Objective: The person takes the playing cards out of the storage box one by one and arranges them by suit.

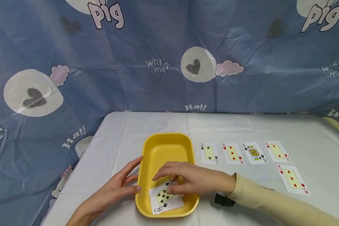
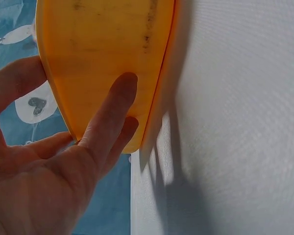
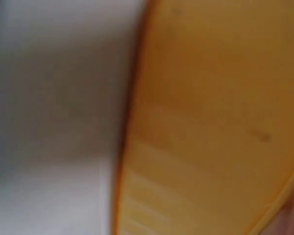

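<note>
A yellow tray stands on the white-covered table, holding a small overlapping stack of playing cards near its close end. The top card is an eight of spades. My right hand reaches over the tray's right rim, with its thumb over that card and its fingers spread loosely above the stack. My left hand is at the tray's left side, fingers and thumb extended; in the left wrist view its fingers lie along the outer wall. The right wrist view is blurred and shows mostly tray wall.
Right of the tray, a row holds a two of clubs, three of hearts, king of spades and two of diamonds. Below the last lies a three of diamonds. A patterned blue cloth hangs behind the table.
</note>
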Demonstrator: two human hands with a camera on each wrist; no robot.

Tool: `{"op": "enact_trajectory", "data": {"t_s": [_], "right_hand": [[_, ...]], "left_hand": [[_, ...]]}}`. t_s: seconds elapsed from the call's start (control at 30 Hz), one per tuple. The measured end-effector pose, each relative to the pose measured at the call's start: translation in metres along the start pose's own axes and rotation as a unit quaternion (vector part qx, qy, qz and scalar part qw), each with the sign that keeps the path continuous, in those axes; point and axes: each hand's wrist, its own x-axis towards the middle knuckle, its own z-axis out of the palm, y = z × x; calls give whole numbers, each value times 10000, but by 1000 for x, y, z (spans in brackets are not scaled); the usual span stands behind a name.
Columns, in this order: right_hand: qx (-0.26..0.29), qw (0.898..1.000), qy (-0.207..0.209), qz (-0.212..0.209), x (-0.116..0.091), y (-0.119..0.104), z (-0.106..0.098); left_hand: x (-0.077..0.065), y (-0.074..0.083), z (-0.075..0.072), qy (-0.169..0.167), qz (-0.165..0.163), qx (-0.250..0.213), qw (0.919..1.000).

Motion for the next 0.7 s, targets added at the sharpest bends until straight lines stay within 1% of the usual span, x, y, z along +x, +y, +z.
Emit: {"op": "enact_trajectory", "data": {"t_s": [0.1,0.17,0.23,0.3,0.4,0.47,0.57,0.63,0.7], "right_hand": [[-528,9967,-615,5,10,5,-5],[-633,9934,-957,-34,17,9,-8],[-603,9895,-1316,0,25,12,-9],[-617,9836,-1686,148,31,15,-9],[-951,9720,-2113,380,39,16,-6],[-1294,9635,-2292,480,41,15,-4],[-1745,9546,-2355,533,45,13,-2],[-1934,9509,-2343,590,48,12,0],[-1989,9508,-2267,706,51,12,1]], "left_hand": [[0,0,0,-62,40,-38,10000],[0,0,0,-75,58,-54,9999],[0,0,0,-79,67,-52,9999],[0,0,-1,-129,78,-80,9999],[-1,0,0,-173,107,-65,9998],[-1,0,0,-186,131,-47,9997],[-1,0,0,-144,161,-10,9998],[-1,0,-1,-134,175,-14,9998],[-2,0,-1,-150,187,-41,9997]]}}
